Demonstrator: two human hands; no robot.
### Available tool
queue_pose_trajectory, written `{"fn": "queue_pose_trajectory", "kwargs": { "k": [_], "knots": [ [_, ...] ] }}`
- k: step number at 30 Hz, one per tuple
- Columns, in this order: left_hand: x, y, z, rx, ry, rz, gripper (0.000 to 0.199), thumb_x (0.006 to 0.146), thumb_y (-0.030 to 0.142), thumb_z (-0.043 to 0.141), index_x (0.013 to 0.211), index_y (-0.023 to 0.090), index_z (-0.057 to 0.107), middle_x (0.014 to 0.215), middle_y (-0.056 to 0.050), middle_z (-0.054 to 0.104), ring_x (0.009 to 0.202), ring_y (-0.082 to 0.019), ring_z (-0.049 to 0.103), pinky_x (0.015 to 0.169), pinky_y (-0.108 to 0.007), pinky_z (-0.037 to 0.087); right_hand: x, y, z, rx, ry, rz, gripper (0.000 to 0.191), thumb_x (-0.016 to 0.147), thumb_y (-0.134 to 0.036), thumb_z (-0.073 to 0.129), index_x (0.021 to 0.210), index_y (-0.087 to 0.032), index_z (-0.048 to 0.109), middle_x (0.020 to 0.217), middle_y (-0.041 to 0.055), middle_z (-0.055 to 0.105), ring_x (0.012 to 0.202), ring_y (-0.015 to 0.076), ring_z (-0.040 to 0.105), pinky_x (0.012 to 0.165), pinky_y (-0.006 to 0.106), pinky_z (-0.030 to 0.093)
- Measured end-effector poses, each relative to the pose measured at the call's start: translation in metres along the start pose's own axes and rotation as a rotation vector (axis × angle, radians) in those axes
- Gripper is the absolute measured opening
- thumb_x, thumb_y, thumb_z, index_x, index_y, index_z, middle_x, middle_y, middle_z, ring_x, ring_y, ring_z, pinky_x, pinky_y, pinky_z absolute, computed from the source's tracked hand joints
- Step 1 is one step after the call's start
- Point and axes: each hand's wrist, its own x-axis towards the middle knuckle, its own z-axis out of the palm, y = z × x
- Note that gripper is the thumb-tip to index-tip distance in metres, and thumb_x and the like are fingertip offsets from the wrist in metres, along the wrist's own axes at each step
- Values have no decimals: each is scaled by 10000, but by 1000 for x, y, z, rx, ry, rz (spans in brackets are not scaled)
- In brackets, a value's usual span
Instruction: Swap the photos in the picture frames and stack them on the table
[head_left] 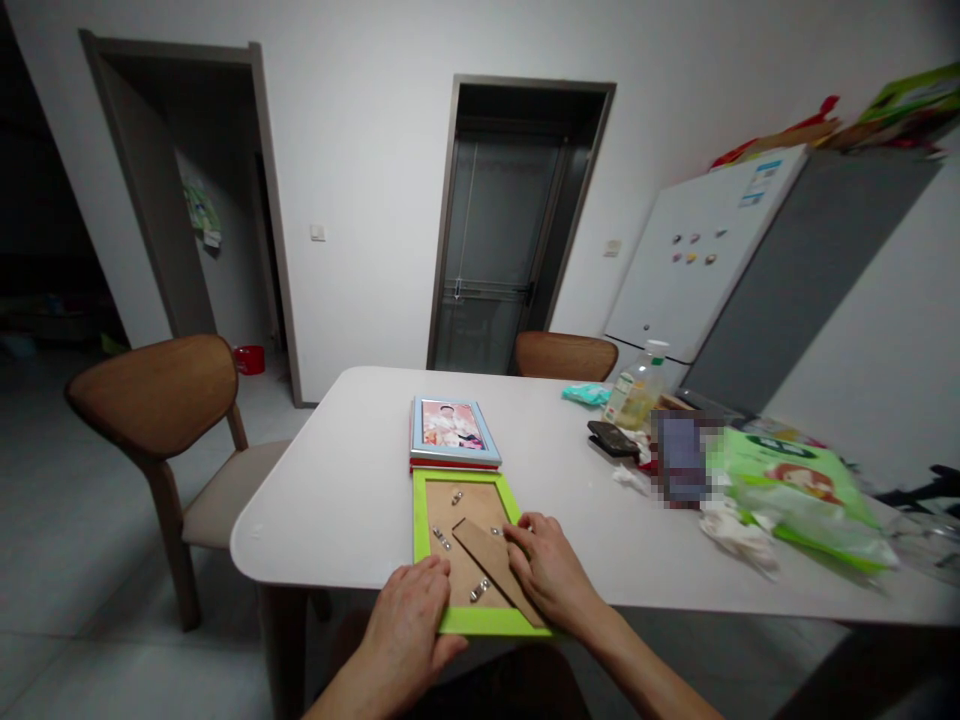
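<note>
A lime-green picture frame (421, 515) lies face down at the table's near edge, jutting out over it. Its brown backing board (444, 492) carries several small metal clips and a brown stand leg (487, 555) set at a slant. My left hand (411, 610) holds the frame's lower left side, fingers on top and thumb by the bottom edge. On the right side, my right hand (551, 565) grips the frame with bent fingers, fingertips at the right-hand clip (496, 531). Just beyond lies a light blue frame (491, 448) with a photo, stacked on something red.
On the table's right are a bottle (637, 388), a black wallet-like item (613, 438), crumpled tissues (739, 535) and a green packet (802, 475). A teal wrapper (586, 394) lies near the far edge. Wooden chairs stand left (157, 395) and behind (566, 355) the white table (337, 470).
</note>
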Motion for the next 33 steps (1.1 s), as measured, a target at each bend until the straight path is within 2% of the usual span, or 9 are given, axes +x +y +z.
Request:
{"fn": "queue_pose_trajectory", "kwargs": {
  "k": [5, 12, 17, 25, 28, 30, 33],
  "knots": [
    [-1, 0, 2, 0, 9, -9, 500, 669, 295, 591, 1129, 163, 443, 1232, -81, 452, 1145, -210, 376, 956, -353, 298, 8, 2, 3, 9, -31, 10, 280, 781, -195, 372, 778, -168, 651, 824, 79, 522, 826, 177, 440, 759, 266, 340],
    [1, 1, -2, -6, -6, -18, 529, 655, 290, 605, 1135, 136, 443, 1227, -90, 457, 1139, -201, 383, 960, -326, 297, 22, 11, 12, 38, -19, 55, 264, 753, -175, 406, 751, -157, 669, 785, 70, 543, 787, 157, 480, 724, 233, 357],
    [0, 2, -3, 2, 6, -24, 497, 650, 290, 608, 1105, 140, 473, 1220, -83, 465, 1136, -200, 385, 959, -318, 294, 19, 10, 13, 22, -13, 79, 290, 760, -174, 376, 763, -151, 664, 759, 70, 531, 748, 148, 487, 702, 227, 361],
    [0, 1, 2, -3, 13, -43, 564, 647, 287, 609, 1160, 145, 424, 1242, -82, 442, 1148, -200, 372, 967, -326, 285, 9, 9, 4, 7, -66, -33, 292, 758, -164, 362, 730, -150, 652, 810, 75, 507, 796, 158, 457, 750, 252, 349],
    [-1, 0, 0, -20, 10, -33, 494, 649, 279, 616, 1104, 165, 463, 1246, -71, 439, 1153, -192, 367, 970, -318, 287, 2, 1, -1, 6, -25, -76, 266, 761, -174, 375, 828, -151, 632, 885, 89, 509, 856, 176, 441, 779, 284, 342],
    [-2, -1, -2, -31, -2, -21, 394, 648, 269, 622, 1015, 179, 510, 1241, -60, 445, 1156, -188, 365, 972, -314, 288, -6, -9, -3, 37, -7, -164, 250, 764, -193, 396, 889, -185, 612, 961, 85, 499, 894, 185, 427, 782, 308, 342],
    [-3, -3, -5, -36, -24, -15, 322, 642, 250, 634, 940, 181, 532, 1233, -60, 454, 1160, -189, 362, 977, -316, 287, -18, -27, -7, 120, -72, -338, 230, 773, -204, 407, 870, -240, 612, 948, 60, 506, 883, 177, 430, 761, 320, 351]
  ]
}}
